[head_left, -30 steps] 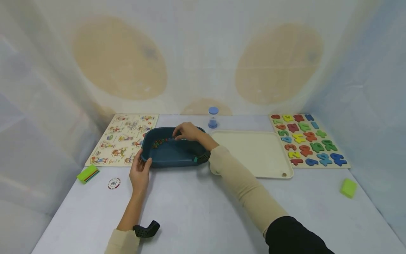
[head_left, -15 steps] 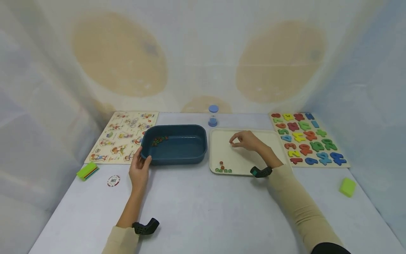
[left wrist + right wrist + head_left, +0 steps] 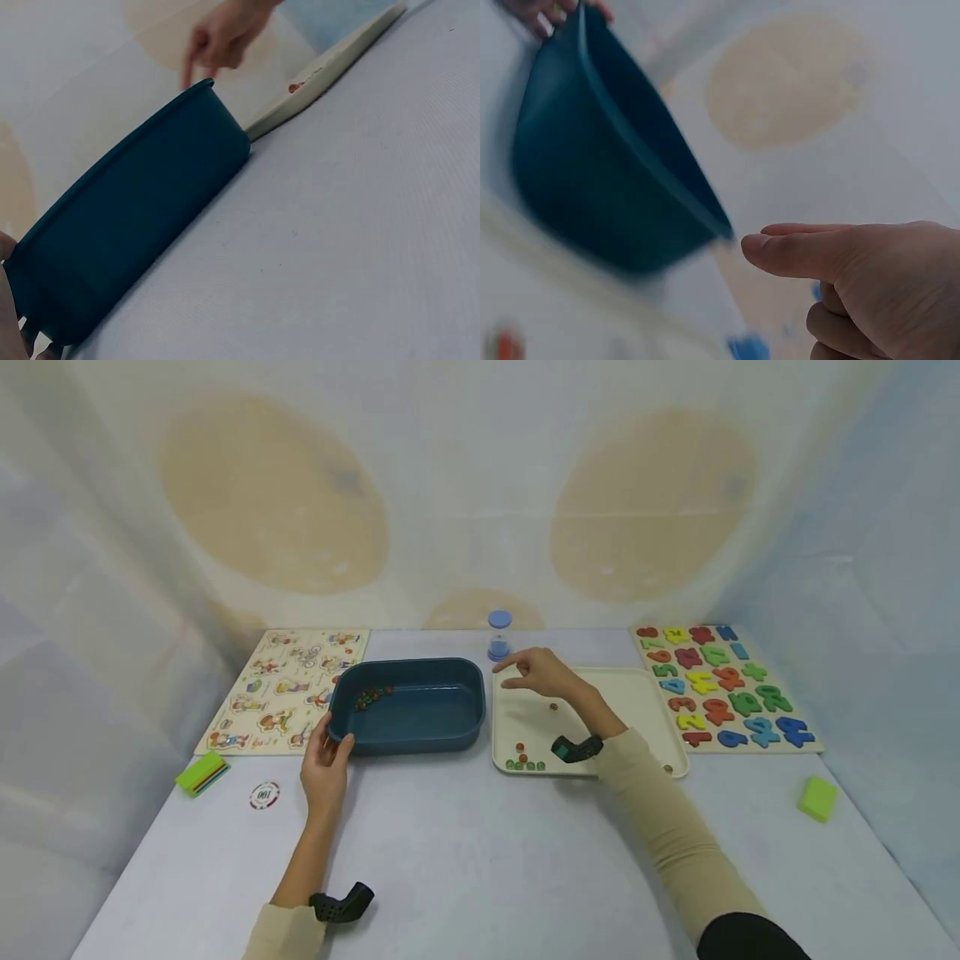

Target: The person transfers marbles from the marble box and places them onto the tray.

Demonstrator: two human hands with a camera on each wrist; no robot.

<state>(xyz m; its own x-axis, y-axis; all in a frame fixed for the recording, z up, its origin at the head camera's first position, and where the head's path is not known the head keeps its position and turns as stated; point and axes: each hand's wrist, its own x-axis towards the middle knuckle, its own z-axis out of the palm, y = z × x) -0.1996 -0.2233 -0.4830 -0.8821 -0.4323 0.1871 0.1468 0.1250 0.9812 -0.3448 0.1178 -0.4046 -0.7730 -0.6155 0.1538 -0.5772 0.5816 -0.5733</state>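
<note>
My left hand (image 3: pixel 325 777) grips the left end of a dark teal plastic basin (image 3: pixel 408 747), its thumb on the front wall. Small red and green beads (image 3: pixel 371 697) lie in a cluster inside, toward the left. My right hand (image 3: pixel 551 675) hovers over the back left of a cream tray (image 3: pixel 622 693), thumb and index finger stretched forward and apart with nothing seen between them. On that tray, green beads (image 3: pixel 525 766) form a short row at the front left. Two red beads (image 3: pixel 521 752) stand above the row. Single beads lie near the middle (image 3: pixel 553 706) and front right corner.
An hourglass-like blue-capped item (image 3: pixel 498 635) stands behind the basin and tray. Puzzle boards lie at the back left (image 3: pixel 262 710) and back right (image 3: pixel 723 693). Nearer are a green sponge-like stack (image 3: pixel 202 774), a "100" chip (image 3: pixel 264 795) and a green block (image 3: pixel 817 799).
My right hand went from inside the basin to the tray, then left toward the basin, its fingers parting. A bead now sits mid-tray. My left hand stays on the basin.
</note>
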